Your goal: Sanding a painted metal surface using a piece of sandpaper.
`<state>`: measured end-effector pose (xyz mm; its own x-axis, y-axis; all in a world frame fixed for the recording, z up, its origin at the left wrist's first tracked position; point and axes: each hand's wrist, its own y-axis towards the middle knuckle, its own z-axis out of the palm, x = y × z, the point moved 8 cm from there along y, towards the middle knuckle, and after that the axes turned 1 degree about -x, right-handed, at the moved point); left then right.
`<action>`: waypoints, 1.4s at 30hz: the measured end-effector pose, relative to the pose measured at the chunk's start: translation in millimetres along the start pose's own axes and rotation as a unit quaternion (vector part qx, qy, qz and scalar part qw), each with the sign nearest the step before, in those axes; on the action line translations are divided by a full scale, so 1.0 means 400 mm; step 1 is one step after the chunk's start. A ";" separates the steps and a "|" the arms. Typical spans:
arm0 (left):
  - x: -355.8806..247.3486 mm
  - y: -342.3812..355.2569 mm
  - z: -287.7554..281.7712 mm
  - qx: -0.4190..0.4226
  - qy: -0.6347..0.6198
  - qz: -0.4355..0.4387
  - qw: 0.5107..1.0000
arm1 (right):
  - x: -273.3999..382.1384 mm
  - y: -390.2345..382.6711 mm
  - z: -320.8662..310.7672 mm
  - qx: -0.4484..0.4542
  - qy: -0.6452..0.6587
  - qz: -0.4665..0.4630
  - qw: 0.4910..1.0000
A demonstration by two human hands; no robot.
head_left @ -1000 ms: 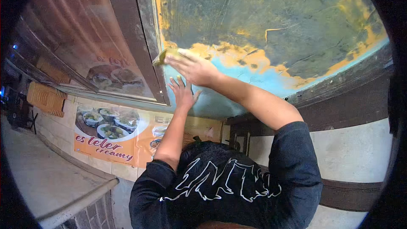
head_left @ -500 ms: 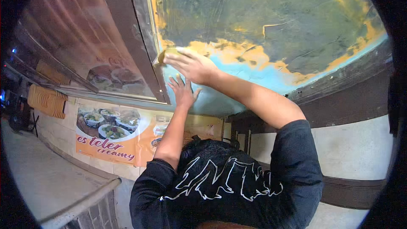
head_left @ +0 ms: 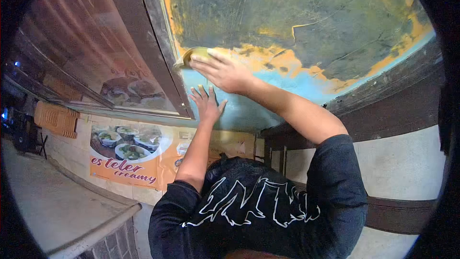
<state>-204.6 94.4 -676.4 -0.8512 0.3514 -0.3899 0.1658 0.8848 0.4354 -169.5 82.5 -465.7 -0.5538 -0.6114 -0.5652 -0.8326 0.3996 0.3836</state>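
Observation:
My right hand presses an olive-yellow, curled piece of what looks like sandpaper against a painted panel. Its fingers lie over the piece, and one edge of it bends up beside the dark frame at the left. The panel is worn dark grey in the middle, with ragged orange patches and a light blue strip along the near side. Just below, my left hand rests flat on the blue strip with its fingers spread, holding nothing. The underside of the sandpaper is hidden.
A dark frame with a reflective pane borders the panel at left; a dark beam runs along its right. Beyond are a printed food banner, stacked tan plastic chairs and a grey counter.
My right hand has slid slightly to the right with the sandpaper, whose curled edge shows more now. My left hand stays in place on the blue strip. The view has shifted a little.

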 end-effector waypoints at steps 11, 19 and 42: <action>-0.002 0.007 0.011 0.006 -0.007 -0.002 1.000 | 0.037 0.015 0.044 0.041 -0.001 -0.042 0.998; -0.014 0.004 -0.011 0.022 0.003 0.001 1.000 | 0.000 0.067 -0.001 0.029 -0.009 0.010 0.999; -0.016 0.002 0.009 0.027 -0.031 -0.007 0.999 | 0.048 -0.008 0.108 0.107 0.038 -0.034 0.993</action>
<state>-197.2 93.8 -676.4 -0.8214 0.3554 -0.4460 0.1816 0.9044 0.3861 -177.9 99.0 -509.4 -0.5003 -0.6881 -0.5255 -0.8554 0.4866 0.1772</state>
